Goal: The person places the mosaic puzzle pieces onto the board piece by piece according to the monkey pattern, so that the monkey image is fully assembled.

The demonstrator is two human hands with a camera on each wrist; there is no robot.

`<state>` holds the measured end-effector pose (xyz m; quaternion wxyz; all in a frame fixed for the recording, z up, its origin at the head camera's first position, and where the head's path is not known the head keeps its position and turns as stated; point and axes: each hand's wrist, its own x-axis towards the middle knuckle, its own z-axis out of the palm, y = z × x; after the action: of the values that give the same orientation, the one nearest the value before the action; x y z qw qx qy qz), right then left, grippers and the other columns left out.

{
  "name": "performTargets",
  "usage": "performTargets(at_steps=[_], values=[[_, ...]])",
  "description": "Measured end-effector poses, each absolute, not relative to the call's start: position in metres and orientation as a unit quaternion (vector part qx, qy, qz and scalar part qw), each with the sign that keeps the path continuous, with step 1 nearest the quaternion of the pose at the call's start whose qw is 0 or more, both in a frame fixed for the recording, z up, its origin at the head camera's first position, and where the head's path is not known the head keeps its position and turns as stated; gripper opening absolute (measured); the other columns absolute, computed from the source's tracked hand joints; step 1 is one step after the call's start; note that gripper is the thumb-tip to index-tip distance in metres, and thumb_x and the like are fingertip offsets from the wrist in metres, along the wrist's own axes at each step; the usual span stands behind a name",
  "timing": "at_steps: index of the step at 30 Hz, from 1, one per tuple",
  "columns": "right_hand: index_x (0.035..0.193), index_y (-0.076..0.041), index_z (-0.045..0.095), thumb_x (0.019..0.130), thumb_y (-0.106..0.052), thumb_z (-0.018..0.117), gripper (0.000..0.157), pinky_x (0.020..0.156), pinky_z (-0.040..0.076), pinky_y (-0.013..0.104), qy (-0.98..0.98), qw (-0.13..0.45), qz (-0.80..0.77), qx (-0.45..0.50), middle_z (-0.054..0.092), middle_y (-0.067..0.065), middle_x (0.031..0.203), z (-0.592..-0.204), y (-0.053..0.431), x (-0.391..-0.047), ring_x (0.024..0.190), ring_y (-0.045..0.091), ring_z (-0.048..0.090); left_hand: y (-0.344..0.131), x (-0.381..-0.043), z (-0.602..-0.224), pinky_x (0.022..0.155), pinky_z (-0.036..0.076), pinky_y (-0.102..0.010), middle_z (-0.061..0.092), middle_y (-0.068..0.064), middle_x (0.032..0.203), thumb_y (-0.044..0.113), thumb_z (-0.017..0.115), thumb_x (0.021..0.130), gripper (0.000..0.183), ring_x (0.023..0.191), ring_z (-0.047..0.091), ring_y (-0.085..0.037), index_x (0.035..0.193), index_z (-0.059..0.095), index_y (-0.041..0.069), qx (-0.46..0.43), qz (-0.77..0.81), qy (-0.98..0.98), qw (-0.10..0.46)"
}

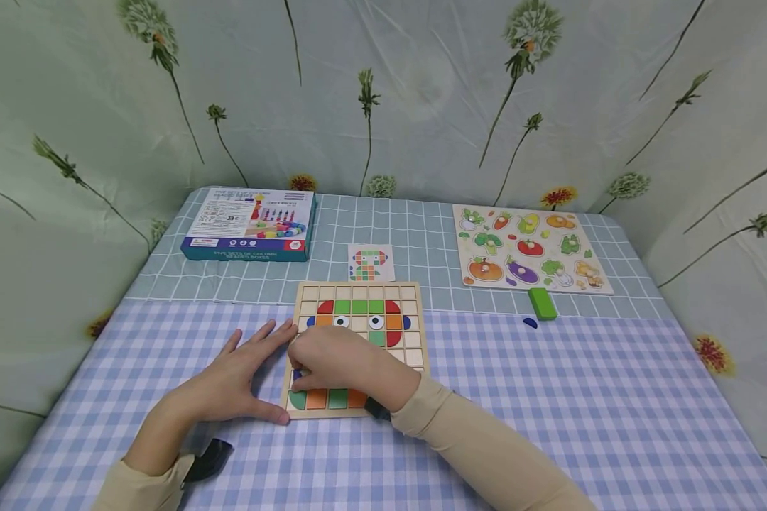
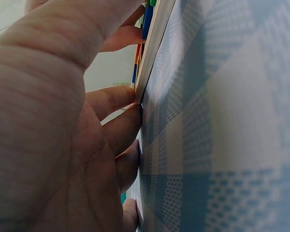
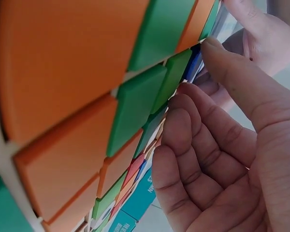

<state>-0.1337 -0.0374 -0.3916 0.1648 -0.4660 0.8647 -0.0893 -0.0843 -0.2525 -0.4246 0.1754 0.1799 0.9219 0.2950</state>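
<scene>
A wooden grid board point(image 1: 412, 357) lies on the checked cloth, with coloured tiles forming a pattern that has two eye tiles. My right hand point(image 1: 339, 358) reaches over its lower left part. Thumb and forefinger pinch a blue tile point(image 3: 193, 64) at the left column, just above a green rounded tile point(image 1: 297, 400). My left hand point(image 1: 233, 376) is spread flat beside the board, its fingertips and thumb touching the left edge. In the left wrist view, the fingers point(image 2: 122, 126) meet the board's side. The right forearm hides part of the lower rows.
A pattern card point(image 1: 371, 263) lies behind the board. A bead-set box point(image 1: 249, 223) is at back left, a vegetable puzzle board point(image 1: 530, 248) at back right. Near the puzzle lie a green block point(image 1: 542, 304) and a blue half-round tile point(image 1: 530, 323).
</scene>
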Motion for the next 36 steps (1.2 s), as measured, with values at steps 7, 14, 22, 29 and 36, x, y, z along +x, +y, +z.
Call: performTargets(at_steps=[7, 14, 22, 29, 36], values=[[0.105, -0.015, 0.081, 0.097, -0.034, 0.083, 0.02, 0.067, 0.046, 0.014, 0.862, 0.165, -0.093, -0.469, 0.071, -0.01, 0.083, -0.391, -0.036, -0.134, 0.074, 0.003, 0.058, -0.252, -0.084, -0.424, 0.124, -0.006, -0.083, 0.027, -0.009, 0.179, 0.068, 0.095, 0.066, 0.13, 0.167, 0.012, -0.048, 0.17, 0.032, 0.023, 0.18, 0.295, 0.922, 0.176], [0.105, -0.016, 0.082, 0.099, -0.028, 0.08, 0.014, 0.069, 0.048, 0.014, 0.86, 0.167, -0.087, -0.474, 0.075, -0.009, 0.087, -0.39, -0.038, -0.135, 0.075, 0.003, 0.059, -0.253, -0.084, -0.425, 0.124, -0.005, -0.083, 0.027, -0.008, 0.18, 0.068, 0.094, 0.066, 0.13, 0.167, 0.012, -0.048, 0.17, 0.031, 0.023, 0.185, 0.295, 0.922, 0.172], [0.102, -0.018, 0.082, 0.098, -0.032, 0.081, 0.015, 0.066, 0.049, 0.014, 0.865, 0.155, -0.069, -0.471, 0.076, -0.009, 0.086, -0.391, -0.042, -0.132, 0.073, 0.003, 0.06, -0.254, -0.084, -0.424, 0.124, -0.005, -0.083, 0.026, -0.008, 0.18, 0.068, 0.095, 0.066, 0.131, 0.167, 0.012, -0.047, 0.171, 0.03, 0.024, 0.185, 0.296, 0.921, 0.173], [0.104, -0.019, 0.081, 0.098, -0.035, 0.081, 0.018, 0.069, 0.052, 0.015, 0.868, 0.148, -0.057, -0.471, 0.077, -0.009, 0.09, -0.391, -0.043, -0.13, 0.077, 0.003, 0.063, -0.253, -0.084, -0.424, 0.124, -0.005, -0.083, 0.025, -0.008, 0.18, 0.067, 0.095, 0.066, 0.131, 0.167, 0.012, -0.048, 0.171, 0.03, 0.024, 0.182, 0.296, 0.921, 0.174], [0.105, -0.018, 0.079, 0.1, -0.037, 0.078, 0.02, 0.072, 0.053, 0.017, 0.872, 0.16, -0.079, -0.456, 0.074, -0.01, 0.091, -0.389, -0.029, -0.134, 0.078, 0.003, 0.062, -0.254, -0.084, -0.424, 0.124, -0.004, -0.083, 0.026, -0.008, 0.18, 0.07, 0.094, 0.064, 0.132, 0.167, 0.013, -0.048, 0.171, 0.03, 0.025, 0.185, 0.29, 0.923, 0.172]])
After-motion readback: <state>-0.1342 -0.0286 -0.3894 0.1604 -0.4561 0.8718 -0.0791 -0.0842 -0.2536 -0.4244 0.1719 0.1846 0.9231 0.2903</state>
